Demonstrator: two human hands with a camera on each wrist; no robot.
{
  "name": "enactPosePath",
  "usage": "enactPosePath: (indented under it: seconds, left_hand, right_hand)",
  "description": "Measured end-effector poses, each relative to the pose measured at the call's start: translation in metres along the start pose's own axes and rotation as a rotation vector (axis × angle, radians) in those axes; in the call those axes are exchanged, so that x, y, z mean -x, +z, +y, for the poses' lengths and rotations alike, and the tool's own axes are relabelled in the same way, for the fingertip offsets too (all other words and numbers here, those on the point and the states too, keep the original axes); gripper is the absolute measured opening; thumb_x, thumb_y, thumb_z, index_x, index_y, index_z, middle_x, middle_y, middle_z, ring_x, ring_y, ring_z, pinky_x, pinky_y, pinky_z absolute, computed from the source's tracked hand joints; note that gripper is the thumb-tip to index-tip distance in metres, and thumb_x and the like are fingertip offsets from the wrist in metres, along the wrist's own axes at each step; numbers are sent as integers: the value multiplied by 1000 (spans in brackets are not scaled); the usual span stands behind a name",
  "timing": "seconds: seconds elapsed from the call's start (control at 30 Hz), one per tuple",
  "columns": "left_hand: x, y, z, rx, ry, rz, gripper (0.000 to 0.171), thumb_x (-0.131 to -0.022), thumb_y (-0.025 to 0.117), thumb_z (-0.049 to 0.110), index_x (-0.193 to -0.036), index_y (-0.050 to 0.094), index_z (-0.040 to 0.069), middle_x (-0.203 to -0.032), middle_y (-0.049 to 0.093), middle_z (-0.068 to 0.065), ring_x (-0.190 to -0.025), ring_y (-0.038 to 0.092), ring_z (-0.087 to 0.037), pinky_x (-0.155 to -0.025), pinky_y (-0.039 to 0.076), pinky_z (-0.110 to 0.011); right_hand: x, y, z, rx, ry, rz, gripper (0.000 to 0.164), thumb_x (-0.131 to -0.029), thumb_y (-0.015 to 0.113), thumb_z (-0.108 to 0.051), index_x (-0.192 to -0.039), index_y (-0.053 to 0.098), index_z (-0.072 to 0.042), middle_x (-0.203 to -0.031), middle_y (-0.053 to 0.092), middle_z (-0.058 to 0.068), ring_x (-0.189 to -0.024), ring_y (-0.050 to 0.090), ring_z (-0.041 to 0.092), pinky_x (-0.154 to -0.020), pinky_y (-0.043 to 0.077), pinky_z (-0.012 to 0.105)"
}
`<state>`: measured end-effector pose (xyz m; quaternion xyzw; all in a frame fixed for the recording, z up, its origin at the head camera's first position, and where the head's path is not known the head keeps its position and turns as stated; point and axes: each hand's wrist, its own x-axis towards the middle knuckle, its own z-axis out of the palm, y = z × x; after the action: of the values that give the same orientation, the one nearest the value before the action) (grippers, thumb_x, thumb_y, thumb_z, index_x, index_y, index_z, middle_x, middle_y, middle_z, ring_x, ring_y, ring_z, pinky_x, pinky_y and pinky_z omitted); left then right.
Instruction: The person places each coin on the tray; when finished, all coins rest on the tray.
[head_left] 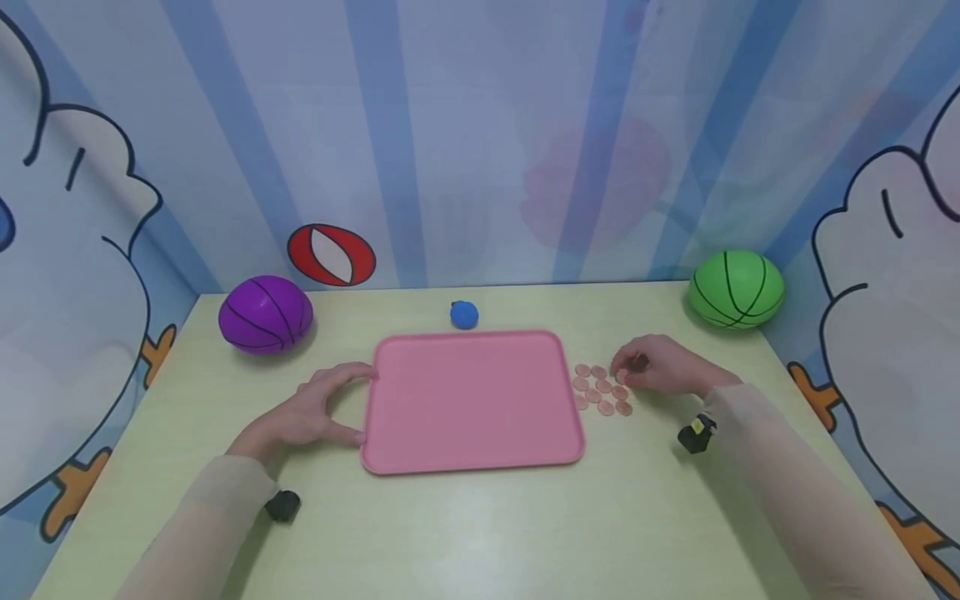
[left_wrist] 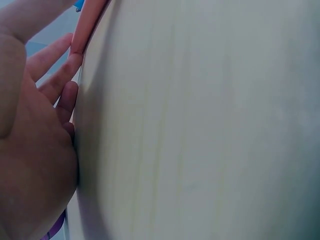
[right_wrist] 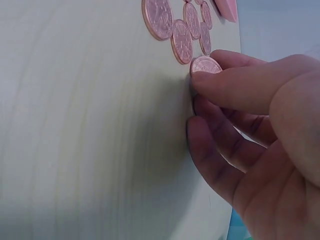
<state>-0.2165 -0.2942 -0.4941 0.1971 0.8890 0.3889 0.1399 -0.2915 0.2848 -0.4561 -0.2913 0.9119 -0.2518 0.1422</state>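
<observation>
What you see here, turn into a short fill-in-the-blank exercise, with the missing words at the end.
The left hand touches the pink ____.
The right hand pinches a ____.
On the table, the right ball is colored ____.
The left ball is colored ____.
Missing words: tray; coin; green; purple.

Pale wood-grain table (head_left: 480, 533). Purple ball (head_left: 266, 315), black lines, back left corner. Green ball (head_left: 737, 289), same line pattern, back right corner. Small blue object (head_left: 464, 315) near back edge, between the balls, too small to identify. Behind: blue striped backdrop (head_left: 480, 167), printed red-and-white oval (head_left: 332, 255) just above table edge, faint pink patch (head_left: 600, 183) right of middle. White cartoon figures, orange feet (head_left: 75, 492), both sides.
</observation>
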Motion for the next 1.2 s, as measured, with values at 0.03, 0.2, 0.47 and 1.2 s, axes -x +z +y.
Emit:
enactPosePath:
  seconds: [0.03,0.2,0.47,1.2]
  left_hand:
    - [0,0,0,1,-1,1,98,-74,95,40,-157,46,28,-167,36,-7,-152,23,-40,-119,8,-77]
    - [0,0,0,3,-3,2,98,-74,95,40,-157,46,28,-167,36,-8,-152,23,-40,-118,7,-78]
    - [1,0,-1,3,4,1,99,-73,95,41,-158,45,28,-167,36,-8,-152,23,-40,-118,7,-79]
    - [1,1,-1,-18,-24,3,107,-72,96,44,-162,40,30,-169,34,-6,-152,24,-38,-120,8,-76]
  right_hand:
    - [1,0,1,5,1,3,16,-93,76,-2,-105,79,-11,-104,75,3,-96,68,22,-87,59,42]
    - [3,0,3,5,17,-1,22,-92,77,-2,-113,80,-8,-111,75,8,-102,70,27,-91,59,47]
    - [5,1,6,-6,12,4,25,-89,79,0,-114,79,-4,-106,75,6,-100,70,26,-92,59,48]
    - [-13,5,-31,-216,19,22,22,-96,75,-5,-118,77,-5,-101,70,10,-84,72,26,-73,63,38]
